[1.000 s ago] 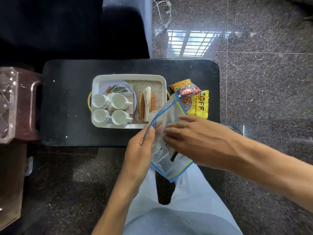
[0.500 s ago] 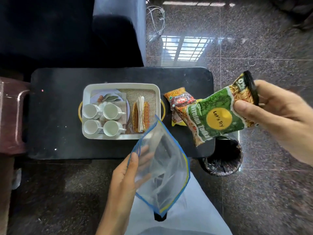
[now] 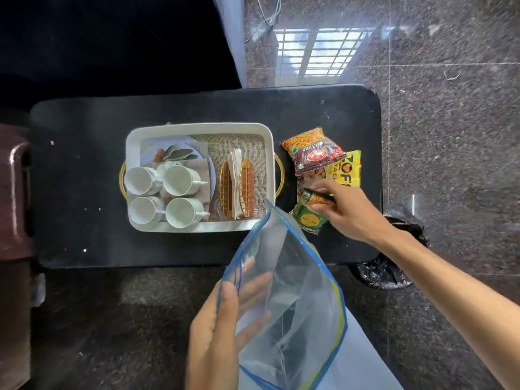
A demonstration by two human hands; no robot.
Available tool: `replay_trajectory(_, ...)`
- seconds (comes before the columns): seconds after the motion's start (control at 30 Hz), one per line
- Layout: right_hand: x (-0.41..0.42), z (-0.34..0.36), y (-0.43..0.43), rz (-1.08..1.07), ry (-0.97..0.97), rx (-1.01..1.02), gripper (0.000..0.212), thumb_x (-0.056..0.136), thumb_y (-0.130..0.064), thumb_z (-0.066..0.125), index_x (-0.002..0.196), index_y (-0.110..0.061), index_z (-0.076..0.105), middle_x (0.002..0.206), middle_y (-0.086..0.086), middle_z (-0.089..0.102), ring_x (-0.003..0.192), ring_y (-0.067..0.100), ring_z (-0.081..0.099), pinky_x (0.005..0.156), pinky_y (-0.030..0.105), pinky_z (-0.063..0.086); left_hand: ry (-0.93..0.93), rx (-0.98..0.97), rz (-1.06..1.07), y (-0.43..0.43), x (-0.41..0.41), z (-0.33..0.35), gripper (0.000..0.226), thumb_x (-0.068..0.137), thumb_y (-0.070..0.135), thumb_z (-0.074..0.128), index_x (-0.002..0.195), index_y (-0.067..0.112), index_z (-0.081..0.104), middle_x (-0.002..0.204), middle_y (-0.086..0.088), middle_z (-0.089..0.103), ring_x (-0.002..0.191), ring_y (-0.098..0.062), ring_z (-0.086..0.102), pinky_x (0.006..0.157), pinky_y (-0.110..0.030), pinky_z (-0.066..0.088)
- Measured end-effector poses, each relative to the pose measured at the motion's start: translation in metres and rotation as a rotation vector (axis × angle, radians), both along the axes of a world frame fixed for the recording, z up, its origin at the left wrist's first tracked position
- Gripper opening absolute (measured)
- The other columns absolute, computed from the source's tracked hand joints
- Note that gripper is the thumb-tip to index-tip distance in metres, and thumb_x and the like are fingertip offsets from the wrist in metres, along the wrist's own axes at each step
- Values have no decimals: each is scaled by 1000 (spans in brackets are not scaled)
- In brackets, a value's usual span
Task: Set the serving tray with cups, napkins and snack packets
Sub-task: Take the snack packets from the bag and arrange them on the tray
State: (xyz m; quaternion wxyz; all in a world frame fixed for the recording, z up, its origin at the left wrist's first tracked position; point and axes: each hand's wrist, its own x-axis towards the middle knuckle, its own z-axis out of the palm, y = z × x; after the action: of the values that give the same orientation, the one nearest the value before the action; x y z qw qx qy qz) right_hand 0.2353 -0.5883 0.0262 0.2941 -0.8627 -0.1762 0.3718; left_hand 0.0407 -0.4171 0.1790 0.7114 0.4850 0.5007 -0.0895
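Right hand [image 3: 349, 215] grips green packet [image 3: 308, 218] — left hand [image 3: 213, 333] holds clear bag [image 3: 298, 299].

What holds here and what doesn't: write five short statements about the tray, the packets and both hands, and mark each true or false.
1. Four white cups stand in the tray. True.
2. All the snack packets lie inside the tray. False: none does. The red packet and yellow packet lie on the black table to the right of the tray, and the green packet is there too.
3. The right hand grips the green packet. True.
4. The left hand holds nothing. False: it holds the clear zip bag.
5. The napkins stand in a gold holder inside the tray. True.
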Motion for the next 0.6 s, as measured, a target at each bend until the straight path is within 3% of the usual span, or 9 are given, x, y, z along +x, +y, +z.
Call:
replay_trajectory(0.1, -2, -14, 10, 45, -18, -52, 42, 94, -22, 67, 133, -12, 55, 127, 9, 67, 115, 25, 64, 94, 34, 51, -34, -3, -27, -1, 12, -2, 41, 82, 52, 46, 107, 44, 78, 110, -2, 81, 109, -12, 75, 83, -39, 65)
replay_trajectory(0.27, 2, -26, 14, 22, -85, -48, 42, 92, -24, 69, 130, -11, 58, 128, 7, 67, 117, 24, 62, 96, 35, 50, -90, 1, -20, 0, 26, -4, 47, 77, 59, 51, 111, 39, 77, 112, -4, 80, 111, -16, 74, 79, -37, 65)
replay_trajectory(0.37, 4, -26, 13, 39, -144, -70, 43, 92, -25, 69, 133, -13, 58, 131, 4, 64, 126, 23, 54, 104, 35, 46, -114, 35, -44, 0, 33, -4, 36, 92, 58, 59, 116, 37, 75, 113, -3, 80, 112, -17, 74, 81, -39, 65)
replay_trajectory(0.43, 4, -18, 8, 34, -231, -54, 40, 92, -24, 68, 130, -12, 60, 131, 6, 61, 128, 24, 48, 106, 29, 38, -141, 67, -76, 0, 37, -4, 36, 93, 57, 51, 116, 40, 74, 114, -1, 80, 112, -16, 74, 85, -36, 64)
replay_trajectory(0.53, -1, 10, -6, -54, -390, 49, 41, 88, -12, 71, 128, -12, 62, 137, 9, 54, 132, 26, 42, 110, 25, 28, -200, 95, -114, 2, 44, -3, 43, 91, 57, 44, 118, 39, 72, 115, 1, 79, 113, -15, 73, 89, -30, 62)
replay_trajectory(0.6, -6, 33, -20, -111, -360, 197, 55, 84, -11, 74, 135, -19, 57, 144, 1, 50, 136, 20, 41, 115, 36, 33, -244, 111, -142, 3, 52, -1, 40, 94, 55, 43, 117, 41, 73, 116, 2, 79, 114, -13, 73, 88, -28, 61)
